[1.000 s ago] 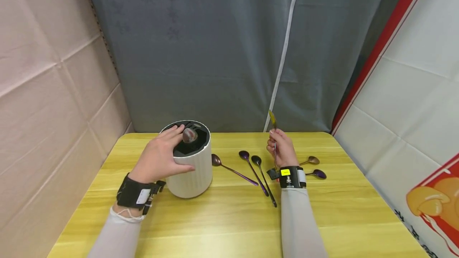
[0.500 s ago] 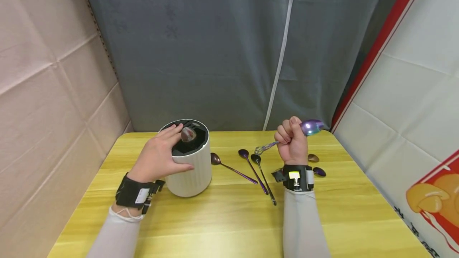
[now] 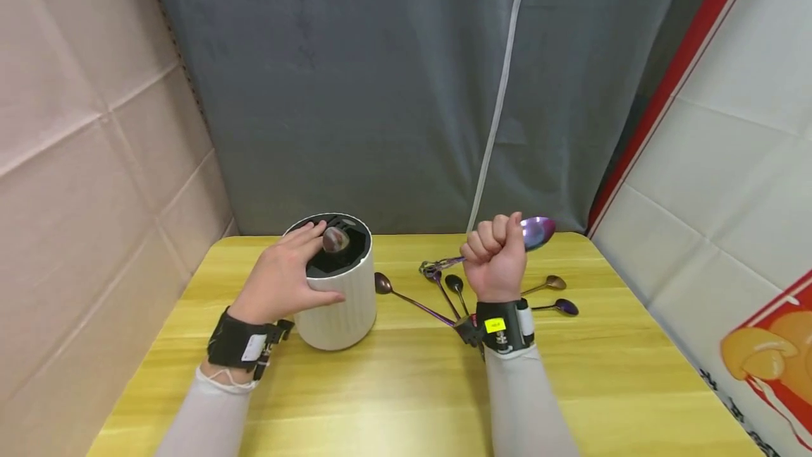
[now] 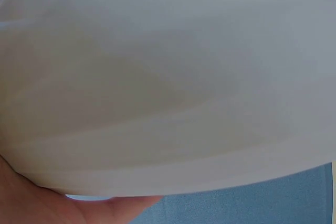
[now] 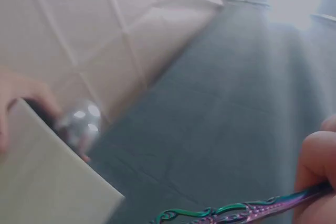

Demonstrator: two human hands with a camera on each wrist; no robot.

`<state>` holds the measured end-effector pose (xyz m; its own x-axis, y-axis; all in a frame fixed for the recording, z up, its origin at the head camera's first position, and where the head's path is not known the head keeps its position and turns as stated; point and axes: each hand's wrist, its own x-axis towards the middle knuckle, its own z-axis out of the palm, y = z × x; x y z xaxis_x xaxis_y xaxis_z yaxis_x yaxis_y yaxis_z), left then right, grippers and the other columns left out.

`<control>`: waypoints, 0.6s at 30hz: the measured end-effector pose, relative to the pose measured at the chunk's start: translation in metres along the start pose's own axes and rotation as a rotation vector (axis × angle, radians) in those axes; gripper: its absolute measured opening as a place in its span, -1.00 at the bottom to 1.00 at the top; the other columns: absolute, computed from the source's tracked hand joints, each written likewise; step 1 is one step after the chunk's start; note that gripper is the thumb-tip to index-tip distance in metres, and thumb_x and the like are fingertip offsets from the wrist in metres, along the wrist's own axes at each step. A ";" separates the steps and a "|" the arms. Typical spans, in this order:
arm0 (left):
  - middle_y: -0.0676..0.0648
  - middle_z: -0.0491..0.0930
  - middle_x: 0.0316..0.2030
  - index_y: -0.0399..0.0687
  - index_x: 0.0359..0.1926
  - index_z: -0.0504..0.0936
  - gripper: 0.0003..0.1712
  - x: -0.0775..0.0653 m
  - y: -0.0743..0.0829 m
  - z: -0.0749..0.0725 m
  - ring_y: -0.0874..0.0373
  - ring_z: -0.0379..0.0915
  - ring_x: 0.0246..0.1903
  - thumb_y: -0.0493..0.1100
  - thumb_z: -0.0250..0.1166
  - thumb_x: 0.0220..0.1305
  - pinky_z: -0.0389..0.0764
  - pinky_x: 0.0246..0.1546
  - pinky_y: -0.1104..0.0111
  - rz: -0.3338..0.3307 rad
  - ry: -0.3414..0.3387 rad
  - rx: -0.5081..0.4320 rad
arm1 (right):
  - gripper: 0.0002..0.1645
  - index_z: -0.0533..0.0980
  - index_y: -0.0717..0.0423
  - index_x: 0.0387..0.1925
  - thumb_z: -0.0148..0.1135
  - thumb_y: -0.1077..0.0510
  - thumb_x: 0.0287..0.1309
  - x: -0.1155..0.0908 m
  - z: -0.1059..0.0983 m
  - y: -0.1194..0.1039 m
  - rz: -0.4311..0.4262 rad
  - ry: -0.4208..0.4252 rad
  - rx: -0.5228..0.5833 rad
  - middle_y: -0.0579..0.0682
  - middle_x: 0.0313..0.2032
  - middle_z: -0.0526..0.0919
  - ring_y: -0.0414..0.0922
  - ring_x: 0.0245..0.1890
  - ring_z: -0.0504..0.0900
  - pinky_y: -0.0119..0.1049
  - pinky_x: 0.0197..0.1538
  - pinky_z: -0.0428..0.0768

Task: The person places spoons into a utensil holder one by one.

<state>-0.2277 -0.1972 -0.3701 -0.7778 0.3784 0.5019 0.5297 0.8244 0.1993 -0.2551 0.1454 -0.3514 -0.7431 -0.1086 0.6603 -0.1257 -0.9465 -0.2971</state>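
In the head view my right hand (image 3: 495, 257) grips an iridescent purple spoon (image 3: 538, 232) in its fist. The bowl sticks out on the right past the thumb; the ornate openwork handle (image 5: 241, 209) points left, over the lying spoons. My left hand (image 3: 283, 275) rests on a white ribbed utensil holder (image 3: 337, 312), fingers laid straight over its top and thumb along the front wall. A spoon bowl (image 3: 335, 240) rises from the holder's black top, beside those fingers. The holder's pale wall (image 4: 173, 87) fills most of the left wrist view.
On the wooden table (image 3: 380, 400), a brown spoon (image 3: 383, 283), a black spoon (image 3: 454, 283) and a purple spoon (image 3: 438, 281) lie between the holder and the right hand. A bronze spoon (image 3: 555, 282) and a dark purple spoon (image 3: 566, 307) lie right of it. A grey curtain (image 3: 355, 90) hangs behind.
My right hand has turned the spoon from upright to lying across, bowl to the right. It moved right, then back left. The left hand and holder stay put.
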 end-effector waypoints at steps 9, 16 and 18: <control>-0.26 0.44 0.51 -0.11 0.39 0.61 0.17 -0.003 -0.001 0.004 -0.28 0.36 0.51 0.38 0.69 -0.22 0.47 0.45 -0.21 0.011 0.017 0.001 | -0.33 0.05 0.00 -0.59 -0.03 -0.16 0.66 0.006 0.039 0.064 -0.170 0.128 -0.231 -0.13 -0.64 0.03 -0.20 -0.68 0.01 -0.34 -0.52 -0.12; -0.26 0.47 0.48 -0.11 0.36 0.63 0.17 0.000 -0.001 0.002 -0.29 0.39 0.49 0.37 0.72 -0.27 0.50 0.42 -0.22 0.012 0.039 0.005 | -0.46 0.23 -0.09 -0.62 -0.01 0.05 0.61 0.049 0.043 0.119 -0.101 0.153 -0.469 -0.25 -0.70 0.18 -0.30 -0.71 0.12 -0.42 -0.59 0.07; -0.27 0.48 0.47 -0.14 0.36 0.63 0.18 0.002 0.000 0.002 -0.31 0.40 0.48 0.36 0.73 -0.28 0.50 0.42 -0.23 0.011 0.042 0.002 | -0.45 0.25 -0.10 -0.65 -0.03 0.10 0.61 0.062 0.038 0.133 0.033 0.136 -0.534 -0.26 -0.72 0.18 -0.31 -0.73 0.12 -0.45 -0.61 0.10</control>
<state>-0.2297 -0.1958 -0.3706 -0.7569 0.3695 0.5391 0.5376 0.8211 0.1920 -0.2929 0.0008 -0.3239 -0.8262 -0.0617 0.5600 -0.3906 -0.6536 -0.6483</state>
